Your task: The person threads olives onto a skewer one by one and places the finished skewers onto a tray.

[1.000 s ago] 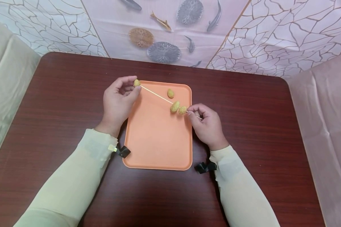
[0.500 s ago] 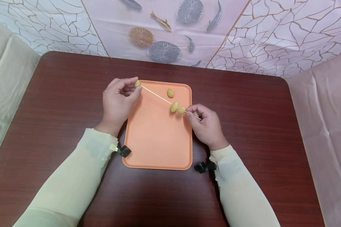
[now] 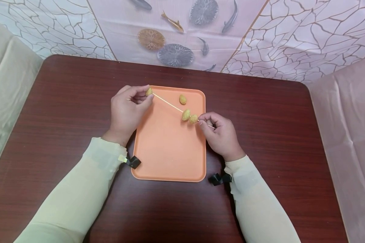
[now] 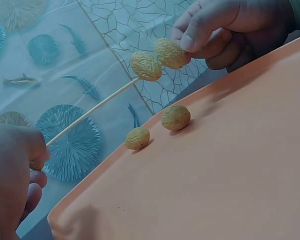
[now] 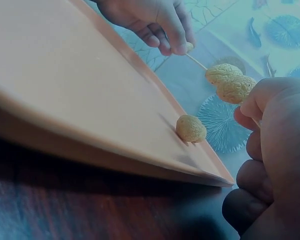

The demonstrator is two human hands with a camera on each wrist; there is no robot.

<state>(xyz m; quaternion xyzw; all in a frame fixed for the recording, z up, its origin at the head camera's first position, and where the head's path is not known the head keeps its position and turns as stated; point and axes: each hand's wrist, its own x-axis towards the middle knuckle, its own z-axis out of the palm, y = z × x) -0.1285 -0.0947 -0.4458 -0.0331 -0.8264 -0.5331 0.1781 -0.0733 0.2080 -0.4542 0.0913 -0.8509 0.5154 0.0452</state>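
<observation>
A thin wooden skewer (image 3: 168,102) spans between my hands above the orange tray (image 3: 170,148). My left hand (image 3: 128,109) pinches a small wrinkled yellow ball (image 3: 149,91), like a baby potato, at the skewer's left end. Near the other end, my right hand (image 3: 220,135) grips the skewer between thumb and fingers. Two more such balls sit side by side on the stick, one ball (image 4: 146,66) further along and one ball (image 4: 171,53) close to the right fingertips. Whether the skewer's tip is inside the left ball is hidden by the fingers.
Loose on the tray near its far edge lie a yellow ball (image 4: 137,138) and another ball (image 4: 175,117). The tray rests on a dark red-brown table (image 3: 276,135). Patterned cloth (image 3: 176,37) hangs behind the table's far edge.
My left hand has moved slightly right and toward me with its ball. The right hand and the two threaded balls have shifted a little left.
</observation>
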